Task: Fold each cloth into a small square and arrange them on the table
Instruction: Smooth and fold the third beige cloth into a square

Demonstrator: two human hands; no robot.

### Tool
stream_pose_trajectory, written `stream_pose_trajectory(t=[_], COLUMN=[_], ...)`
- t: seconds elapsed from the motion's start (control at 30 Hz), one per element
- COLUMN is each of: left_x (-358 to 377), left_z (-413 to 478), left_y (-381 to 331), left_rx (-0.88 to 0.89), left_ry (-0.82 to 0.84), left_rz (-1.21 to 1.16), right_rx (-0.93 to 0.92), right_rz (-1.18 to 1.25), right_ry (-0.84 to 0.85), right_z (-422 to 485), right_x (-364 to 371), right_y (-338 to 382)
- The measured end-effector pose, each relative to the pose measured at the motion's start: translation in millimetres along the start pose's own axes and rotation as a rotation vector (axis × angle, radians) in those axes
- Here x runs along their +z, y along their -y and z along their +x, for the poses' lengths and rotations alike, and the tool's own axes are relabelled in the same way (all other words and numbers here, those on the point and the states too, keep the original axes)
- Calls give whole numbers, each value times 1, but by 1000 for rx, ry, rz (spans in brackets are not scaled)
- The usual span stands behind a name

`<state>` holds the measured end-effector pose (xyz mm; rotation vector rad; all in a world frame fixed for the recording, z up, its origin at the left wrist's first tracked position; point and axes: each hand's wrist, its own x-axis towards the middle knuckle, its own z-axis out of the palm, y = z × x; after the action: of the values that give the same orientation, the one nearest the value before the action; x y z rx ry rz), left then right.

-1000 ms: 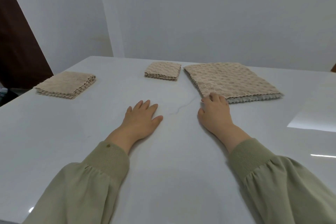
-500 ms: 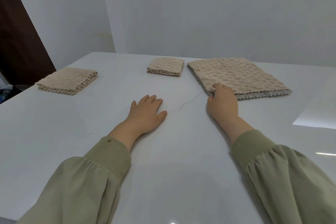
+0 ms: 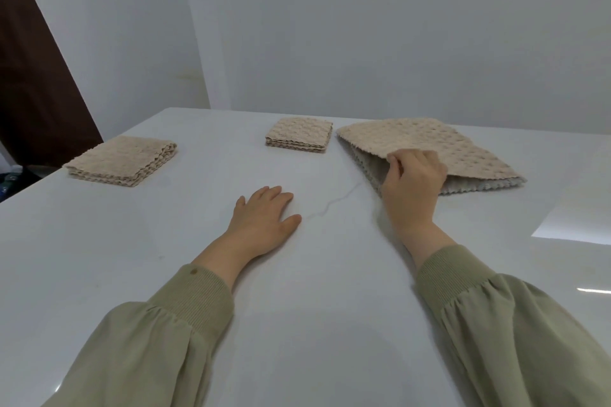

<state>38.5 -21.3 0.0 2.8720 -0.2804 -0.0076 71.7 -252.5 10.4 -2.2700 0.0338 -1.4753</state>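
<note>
We judged that the step in hand was taking the next cloth from the stack. The right hand (image 3: pixel 413 182) was at the near left corner of the stack (image 3: pixel 479 183), which lay on the right part of the table (image 3: pixel 297 324). Its fingers were curled and pinched the corner of the top cloth (image 3: pixel 426 137), a beige one, and this corner stood a little lifted off what lay below. How many cloths lay under it we could not tell; the edge showed only as a grey band. The left hand (image 3: pixel 264 218) lay flat on the table, palm down, fingers straight, holding nothing, well apart from the stack.

Two folded results were on the table: a small square (image 3: pixel 299 135) just beside the far left corner of the stack, and a bigger pile (image 3: pixel 122 160) near the left edge. So the task looked partly done, with at least one cloth left to fold.

For the next move, we thought the right hand must have only the top layer in its pinch, lift it free and bring it to the bare place in front of the person. The left hand should then take another corner, so that the cloth could be laid flat and folded in half, then in half again, with the edges matched.
</note>
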Motion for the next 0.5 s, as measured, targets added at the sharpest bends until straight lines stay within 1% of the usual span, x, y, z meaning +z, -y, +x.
stream_pose_trajectory(t=[0.03, 0.07, 0.1, 0.13, 0.17, 0.2, 0.3, 0.33, 0.37, 0.4, 0.5], left_x=[0, 0, 0, 0, 0, 0, 0, 0, 0, 0, 0], left_z=[0, 0, -1, -1, -1, -1, -1, -1, 0, -1, 0], left_y=[0, 0, 0, 1, 1, 1, 2, 2, 2, 2, 2], left_rx=[-1, -2, -2, -2, -2, -2, 0, 1, 0, -1, -3], left_ry=[-3, -4, -3, -1, 1, 1, -7, -8, -8, -8, -11], left_rz=[-7, -13, -15, -16, -17, -21, -38, -41, -42, -42, -49], right_rx=[-67, -122, -144, -125, -77, -11, 174, 188, 174, 152, 138], right_rz=[69, 122, 154, 164, 156, 129, -82, -166, -240, -290, -326], right_ry=[-106, -168, -191, -177, -117, -5, 541, 665, 731, 750, 712], right_z=[3, 4, 5, 4, 2, 1, -2, -3, -4, -5, -2], right_x=[-3, -6, -8, -9, -10, -9, -5, -3, -2, 0, -1], right_y=[2, 4, 5, 5, 5, 5, 1, -2, -6, -9, -10])
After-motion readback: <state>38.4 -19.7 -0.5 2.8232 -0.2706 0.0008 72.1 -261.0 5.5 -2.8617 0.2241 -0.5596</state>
